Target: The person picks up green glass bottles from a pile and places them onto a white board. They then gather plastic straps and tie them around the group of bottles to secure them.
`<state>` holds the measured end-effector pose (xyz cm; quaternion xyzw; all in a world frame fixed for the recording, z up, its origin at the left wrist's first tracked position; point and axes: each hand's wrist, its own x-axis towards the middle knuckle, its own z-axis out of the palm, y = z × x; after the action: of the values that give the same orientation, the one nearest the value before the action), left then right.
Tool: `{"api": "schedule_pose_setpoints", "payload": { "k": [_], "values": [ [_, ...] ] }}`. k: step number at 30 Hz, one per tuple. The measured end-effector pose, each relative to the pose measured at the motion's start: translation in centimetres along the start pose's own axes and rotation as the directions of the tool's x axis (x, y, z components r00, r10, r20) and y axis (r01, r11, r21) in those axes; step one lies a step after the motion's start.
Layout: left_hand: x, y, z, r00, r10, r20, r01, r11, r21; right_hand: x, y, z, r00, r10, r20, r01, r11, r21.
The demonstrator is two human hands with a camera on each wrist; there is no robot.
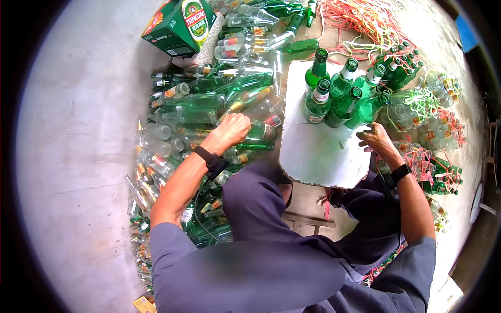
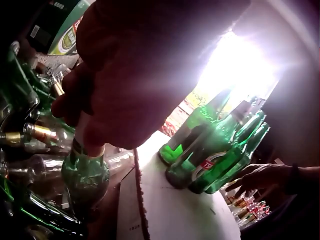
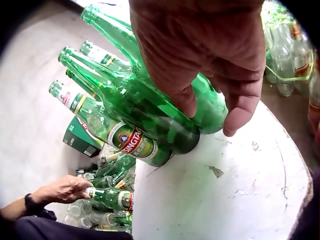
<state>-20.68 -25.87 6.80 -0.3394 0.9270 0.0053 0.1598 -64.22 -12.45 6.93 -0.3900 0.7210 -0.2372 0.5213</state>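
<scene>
My left hand [image 1: 233, 129] grips a green beer bottle [image 1: 261, 131] by its neck, over the heap of bottles beside the board. The right wrist view shows that bottle's label and its neck in the fingers. Several upright green beer bottles [image 1: 344, 107] stand close together on a white board [image 1: 318, 161]. At their right front corner is my right hand [image 1: 377, 140], its fingers loosely bent and apart; in the right wrist view the fingertips [image 3: 232, 125] are right beside the base of a leaning green bottle [image 3: 212, 112].
Loose clear and green bottles [image 1: 182, 115] lie heaped along the left. A green Tsingtao carton [image 1: 180, 26] stands behind them. Tangled red and yellow string [image 1: 360, 23] lies at the back. String-tied bundles of bottles [image 1: 412, 109] stand on the right.
</scene>
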Motion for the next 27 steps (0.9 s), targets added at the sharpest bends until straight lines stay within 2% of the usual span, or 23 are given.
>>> {"api": "schedule_pose_setpoints", "payload": {
  "k": [1,4,5,7,8,9,11,13,15,17,21,22,23,24,25,27],
  "values": [
    [-0.5,0.3,-1.4,1.0,0.001,-0.003,-0.001,1.0,0.009,0.1,0.2,0.0,1.0,-0.018,0.003,0.018,1.0,-0.02],
    [-2.6,1.3,-5.1,0.98,0.105,-0.171,-0.089,0.991,0.095,-0.1,0.5,0.1,0.998,-0.041,-0.04,0.037,0.995,-0.091],
    [-3.2,1.5,-6.3,0.978,0.11,-0.175,-0.093,0.99,0.104,-0.2,0.5,0.1,0.996,-0.044,-0.081,0.032,0.989,-0.147],
    [-4.1,2.2,-9.1,0.973,0.117,-0.2,-0.094,0.988,0.12,-0.1,0.7,-0.5,0.995,-0.064,-0.071,0.051,0.985,-0.167],
    [-4.3,2.6,-10.6,0.995,0.043,-0.092,-0.034,0.995,0.097,-0.2,0.7,-0.7,0.999,-0.024,-0.038,0.016,0.982,-0.186],
    [-4.6,3.1,-11.9,0.994,0.046,-0.096,-0.036,0.994,0.104,-0.4,0.6,-0.8,1.0,0.017,-0.004,-0.018,0.978,-0.206],
    [-5.7,4.2,-14.3,0.98,0.091,-0.175,-0.064,0.986,0.154,-1.4,0.0,-1.0,1.0,-0.007,0.013,0.009,0.976,-0.22],
    [-6.1,5.4,-16.6,0.977,0.116,-0.177,-0.083,0.98,0.18,-1.7,0.1,-1.2,0.994,-0.017,0.104,0.034,0.986,-0.165],
    [-6.2,7.0,-18.5,0.945,0.18,-0.273,-0.133,0.974,0.181,-1.5,1.0,-0.9,0.985,-0.092,0.146,0.112,0.985,-0.135],
    [-5.4,9.2,-19.8,0.971,0.159,-0.176,-0.118,0.968,0.221,-2.2,0.6,-0.8,0.963,-0.137,0.231,0.173,0.975,-0.14],
    [-3.7,13.2,-20.0,0.938,0.254,-0.235,-0.202,0.954,0.223,-2.8,0.8,0.4,0.912,-0.172,0.372,0.223,0.97,-0.096],
    [-2.8,14.0,-19.5,0.926,0.278,-0.257,-0.225,0.95,0.217,-2.6,1.0,0.7,0.879,-0.201,0.432,0.258,0.963,-0.079],
    [-2.4,14.4,-18.9,0.861,0.377,-0.342,-0.287,0.914,0.287,-2.5,1.0,0.7,0.843,-0.23,0.486,0.297,0.953,-0.065],
    [-1.8,15.6,-19.3,0.851,0.386,-0.357,-0.294,0.912,0.285,-2.8,0.5,0.8,0.828,-0.286,0.482,0.389,0.913,-0.127],
    [-0.8,16.5,-18.8,0.864,0.379,-0.331,-0.315,0.92,0.232,-3.3,0.2,1.1,0.81,-0.334,0.482,0.47,0.861,-0.192],
    [1.1,18.4,-19.2,0.915,0.352,-0.199,-0.319,0.93,0.18,-3.8,0.5,1.8,0.755,-0.547,0.36,0.647,0.711,-0.277]
  ]
}}
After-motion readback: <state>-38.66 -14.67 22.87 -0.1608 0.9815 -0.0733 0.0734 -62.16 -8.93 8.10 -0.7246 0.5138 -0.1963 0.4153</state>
